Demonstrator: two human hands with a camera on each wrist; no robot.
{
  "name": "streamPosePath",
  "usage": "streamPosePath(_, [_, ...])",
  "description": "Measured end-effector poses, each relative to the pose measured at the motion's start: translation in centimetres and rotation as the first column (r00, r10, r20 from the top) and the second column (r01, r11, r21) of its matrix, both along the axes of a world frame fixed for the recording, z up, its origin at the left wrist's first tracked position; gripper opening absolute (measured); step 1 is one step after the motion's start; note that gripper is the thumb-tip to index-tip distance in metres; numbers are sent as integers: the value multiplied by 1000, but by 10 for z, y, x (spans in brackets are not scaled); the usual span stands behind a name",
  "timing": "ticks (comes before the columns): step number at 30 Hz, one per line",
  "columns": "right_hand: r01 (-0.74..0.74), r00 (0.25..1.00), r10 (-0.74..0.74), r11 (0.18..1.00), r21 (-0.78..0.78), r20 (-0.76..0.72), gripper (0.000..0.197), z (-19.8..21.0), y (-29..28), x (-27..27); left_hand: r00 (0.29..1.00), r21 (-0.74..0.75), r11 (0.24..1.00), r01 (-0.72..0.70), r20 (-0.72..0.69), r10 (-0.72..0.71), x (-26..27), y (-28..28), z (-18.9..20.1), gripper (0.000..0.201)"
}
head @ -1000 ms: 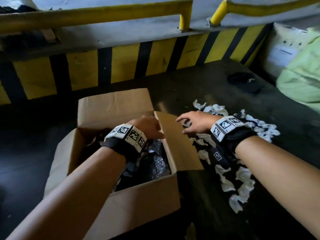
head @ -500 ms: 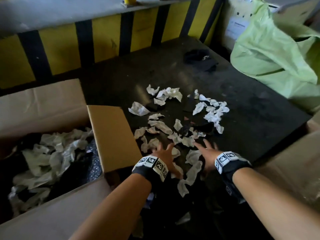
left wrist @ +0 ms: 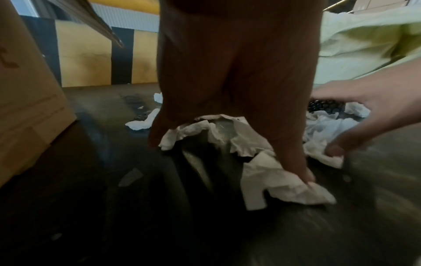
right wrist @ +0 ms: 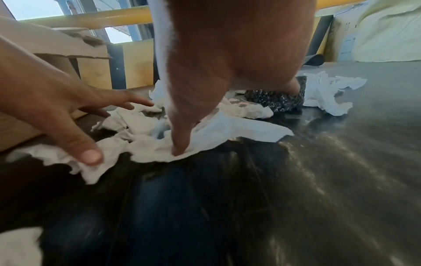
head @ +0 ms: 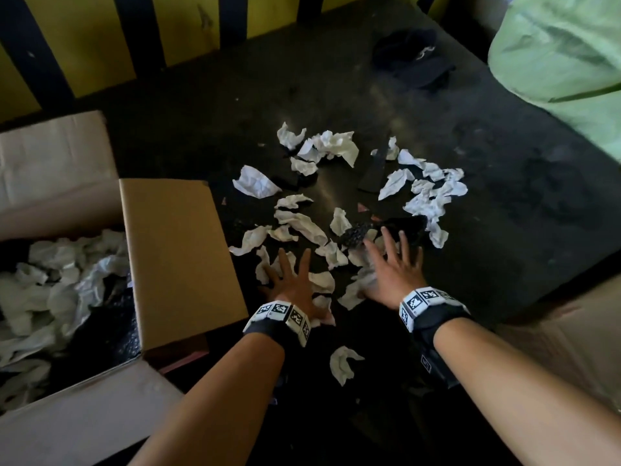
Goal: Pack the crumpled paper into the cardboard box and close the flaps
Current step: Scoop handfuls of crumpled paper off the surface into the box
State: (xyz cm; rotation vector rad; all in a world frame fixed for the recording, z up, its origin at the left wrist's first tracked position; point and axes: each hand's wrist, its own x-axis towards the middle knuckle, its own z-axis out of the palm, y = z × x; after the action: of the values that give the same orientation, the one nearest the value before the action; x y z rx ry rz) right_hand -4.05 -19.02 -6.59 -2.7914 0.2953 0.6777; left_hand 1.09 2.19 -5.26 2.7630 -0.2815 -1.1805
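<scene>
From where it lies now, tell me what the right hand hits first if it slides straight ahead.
The right hand points away from the person. Straight ahead, its fingertips nearly touch the black bubble wrap; that comes first, then paper scraps. Depth is uncertain.

left hand [head: 295, 288] splayed flat, right hand [head: 389, 274] splayed flat

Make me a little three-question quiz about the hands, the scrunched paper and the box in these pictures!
1. True or false: the cardboard box has its flaps closed.
2. Where does most of the loose crumpled paper lie? A) on the dark table B) in the green bag C) on the black cap
3. Fill in: both the left hand and the right hand press on paper with fingers ____.

Key: 1 false; 2 A; 3 spread.
</scene>
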Motion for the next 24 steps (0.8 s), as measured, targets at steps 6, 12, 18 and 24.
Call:
streamPosePath(6, [90,983,-96,995,46,155,115,19,-36,32,989,-35,999,5,146,0,54,-25,23,105])
streamPosePath(12, [286,952,-290,956,63,93,129,32,-95,64,971,-9,1000,3,240,-1,112,-46,53,141])
streamPosePath(18, [402,915,-404,912,79,9,119,20,-150,94,989,-8,999,-43,144,43,139,-46,20,151])
streamPosePath(24, [229,972,-233,944,237,-8,124,-9,-142,85,998,-188,981,45,44,-37,105,-57,-15,148])
